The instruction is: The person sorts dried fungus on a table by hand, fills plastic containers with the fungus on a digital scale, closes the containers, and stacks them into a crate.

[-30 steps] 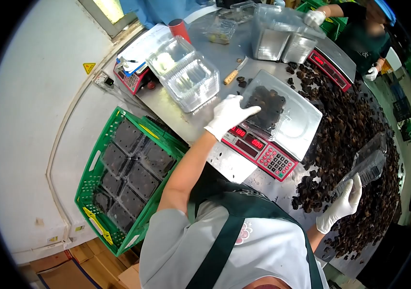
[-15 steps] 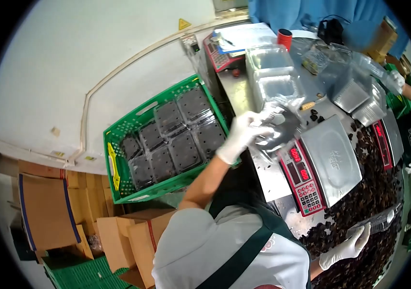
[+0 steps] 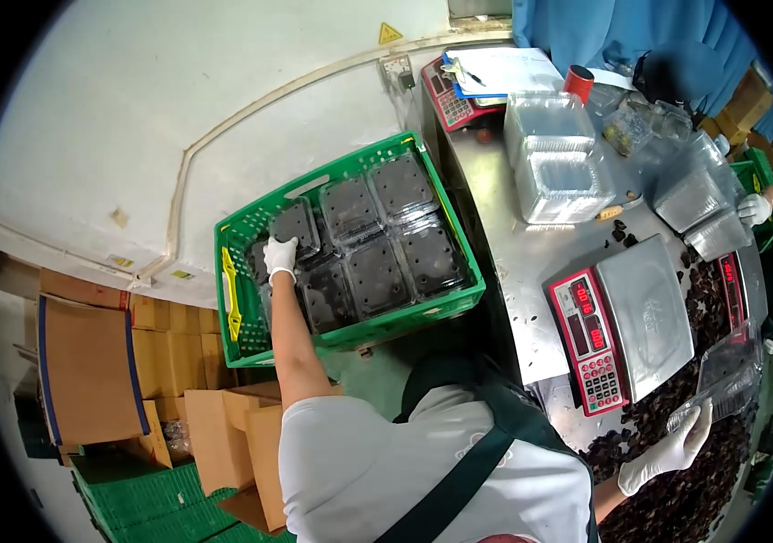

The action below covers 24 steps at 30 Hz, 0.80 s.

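Note:
My left hand (image 3: 281,258), in a white glove, reaches into the green crate (image 3: 350,339). Its fingers are closed on the near edge of a clear plastic box filled with dark pieces (image 3: 294,228), which sits tilted and higher than its neighbours. Several similar filled boxes (image 3: 376,274) lie in rows in the crate. Over at the right, my gloved right hand (image 3: 672,455) grips the edge of a clear plastic box (image 3: 729,371) above a heap of dark dried pieces (image 3: 667,507), which look like wood ear fungus.
A red-and-silver scale (image 3: 644,317) stands on the metal table, with stacked clear boxes (image 3: 563,181) behind it. A clipboard (image 3: 509,71) lies at the back. Cardboard boxes (image 3: 233,452) stand at lower left. A co-worker's gloved hand (image 3: 754,209) is at far right.
My left hand has swung from beside the scale to the crate, bringing the filled box with it. My right hand has raised the clear box slightly over the heap. The view has shifted.

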Available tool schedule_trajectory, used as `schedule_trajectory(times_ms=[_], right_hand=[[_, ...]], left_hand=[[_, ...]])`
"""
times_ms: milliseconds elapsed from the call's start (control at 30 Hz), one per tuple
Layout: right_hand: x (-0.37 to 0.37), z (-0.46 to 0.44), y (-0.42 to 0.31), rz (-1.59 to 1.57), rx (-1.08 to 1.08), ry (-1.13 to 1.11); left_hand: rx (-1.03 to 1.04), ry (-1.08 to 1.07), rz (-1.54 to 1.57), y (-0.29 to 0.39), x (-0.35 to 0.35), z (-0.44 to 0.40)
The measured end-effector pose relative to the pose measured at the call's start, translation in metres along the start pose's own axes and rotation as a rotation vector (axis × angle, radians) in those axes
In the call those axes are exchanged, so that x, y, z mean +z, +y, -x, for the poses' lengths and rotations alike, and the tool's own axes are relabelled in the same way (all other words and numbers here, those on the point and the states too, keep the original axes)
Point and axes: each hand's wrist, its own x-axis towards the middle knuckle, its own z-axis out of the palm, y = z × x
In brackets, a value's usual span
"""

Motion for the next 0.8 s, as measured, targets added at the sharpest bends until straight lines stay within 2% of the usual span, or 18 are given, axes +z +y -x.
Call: schedule_trajectory(times_ms=[33, 100, 133, 200, 233, 300, 367, 400, 433, 500, 567, 600, 633, 700, 767, 800], right_hand=[[-0.001, 0.000, 0.000, 0.004, -0.017, 0.008], [0.000, 0.003, -0.003, 0.007, -0.035, 0.025], [0.000, 0.005, -0.005, 0.013, -0.019, 0.033], [-0.001, 0.008, -0.008, 0.020, -0.012, 0.043], [-0.001, 0.008, -0.009, 0.027, -0.021, 0.050], [-0.001, 0.008, -0.008, 0.029, -0.040, 0.059], [-0.006, 0.005, -0.003, 0.011, -0.035, 0.078], [-0.007, 0.006, -0.004, -0.008, -0.049, 0.086], [-0.009, 0.004, -0.002, -0.013, -0.053, 0.098], [-0.016, 0.004, 0.005, 0.011, -0.016, 0.087], [-0.018, 0.005, 0.009, 0.012, -0.035, 0.092], [-0.018, 0.006, 0.008, 0.032, -0.032, 0.100], [-0.018, 0.007, 0.006, 0.053, -0.028, 0.105], [-0.017, 0.008, 0.008, 0.049, -0.033, 0.114], [-0.016, 0.007, 0.003, 0.087, -0.029, 0.091], [-0.014, 0.007, 0.001, 0.124, -0.135, 0.102]], left_hand=[[-0.068, 0.144, -0.086, 0.031, -0.007, 0.025], [0.301, 0.410, -0.104, 0.051, 0.003, 0.040], [0.412, 0.387, 0.096, 0.062, 0.014, 0.045], [0.416, 0.108, 0.333, 0.087, 0.035, 0.056], [0.383, 0.030, 0.205, 0.098, 0.043, 0.062], [0.119, -0.147, 0.028, 0.119, 0.048, 0.072], [0.094, -0.269, 0.194, 0.113, 0.051, 0.060], [0.138, -0.328, 0.475, 0.094, 0.071, 0.041], [0.089, -0.501, 0.853, 0.113, 0.031, 0.071], [-0.170, -0.542, 0.854, 0.095, 0.042, 0.038], [-0.109, -0.476, 0.924, 0.099, 0.012, 0.055], [-0.010, -0.244, 0.827, 0.118, -0.016, 0.084], [0.049, -0.395, 0.907, 0.130, -0.044, 0.105], [0.308, -0.446, 1.037, 0.135, -0.042, 0.111], [0.369, -0.582, 1.077, 0.167, -0.047, 0.139], [0.434, -0.789, 1.108, 0.182, -0.042, 0.151]])
